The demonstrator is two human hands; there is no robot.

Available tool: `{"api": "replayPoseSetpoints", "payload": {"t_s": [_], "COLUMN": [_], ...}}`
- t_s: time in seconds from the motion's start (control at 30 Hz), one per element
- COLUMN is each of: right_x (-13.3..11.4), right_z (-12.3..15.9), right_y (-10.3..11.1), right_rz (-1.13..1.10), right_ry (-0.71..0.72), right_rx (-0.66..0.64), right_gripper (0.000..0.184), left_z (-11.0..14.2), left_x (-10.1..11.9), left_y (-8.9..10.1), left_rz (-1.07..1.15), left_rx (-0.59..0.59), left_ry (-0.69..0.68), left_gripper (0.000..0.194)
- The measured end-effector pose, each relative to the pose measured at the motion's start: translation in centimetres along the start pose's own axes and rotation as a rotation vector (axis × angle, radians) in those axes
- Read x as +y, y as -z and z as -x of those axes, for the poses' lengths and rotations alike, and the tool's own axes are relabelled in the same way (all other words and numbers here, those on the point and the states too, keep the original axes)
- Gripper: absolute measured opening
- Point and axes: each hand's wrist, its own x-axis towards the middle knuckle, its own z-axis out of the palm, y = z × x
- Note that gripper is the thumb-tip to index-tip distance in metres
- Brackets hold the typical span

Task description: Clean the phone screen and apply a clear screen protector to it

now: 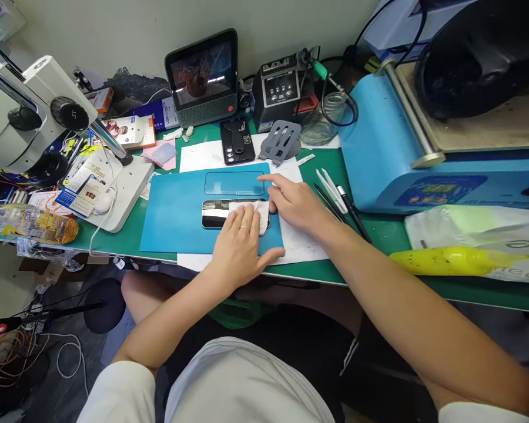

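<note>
A phone (210, 219) with a dark, glossy face lies lengthwise on a blue mat (171, 205). My left hand (240, 244) rests palm down over it, fingers stretched out flat on a white cloth (263, 220) that covers the phone's right part. The thumb points off to the right. My right hand (293, 200) is at the phone's right end, its index finger extended to the right edge of a clear glass panel (233, 183) just behind the phone. Its other fingers are bent near the phone's end; whether they touch it I cannot tell.
Tweezers (332, 189) and pens lie right of my right hand. Behind the mat are a black phone back (238, 141), a grey slotted holder (281, 141) and a glass jar (324, 120). A blue machine (379, 176) stands right, a microscope stand (119, 200) left.
</note>
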Motion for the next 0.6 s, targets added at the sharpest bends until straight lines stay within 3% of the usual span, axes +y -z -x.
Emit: {"api": "replayPoseSetpoints", "payload": {"t_s": [0.13, 0.3, 0.37, 0.53, 0.6], "right_x": [-0.1, 0.2, 0.3, 0.3, 0.4], "right_z": [0.0, 0.0, 0.0, 0.0, -0.1], "right_y": [0.1, -0.2, -0.3, -0.5, -0.6], "right_rz": [0.024, 0.056, 0.066, 0.083, 0.07], "right_ry": [0.005, 0.021, 0.024, 0.042, 0.054], "right_rx": [-0.018, 0.006, 0.011, 0.026, 0.033], "right_gripper": [0.046, 0.045, 0.046, 0.048, 0.047], "left_z": [1.6, -2.1, -2.4, 0.8, 0.9], "left_x": [-0.1, -1.1, -0.7, 0.9, 1.0], "left_y": [-0.1, 0.6, 0.5, -0.5, -0.7], "left_rz": [0.019, 0.027, 0.03, 0.064, 0.061], "left_rx": [-0.002, -0.07, -0.06, 0.029, 0.037], "left_ry": [-0.007, -0.003, 0.01, -0.014, -0.008], "left_gripper": [0.09, 0.086, 0.087, 0.09, 0.09]}}
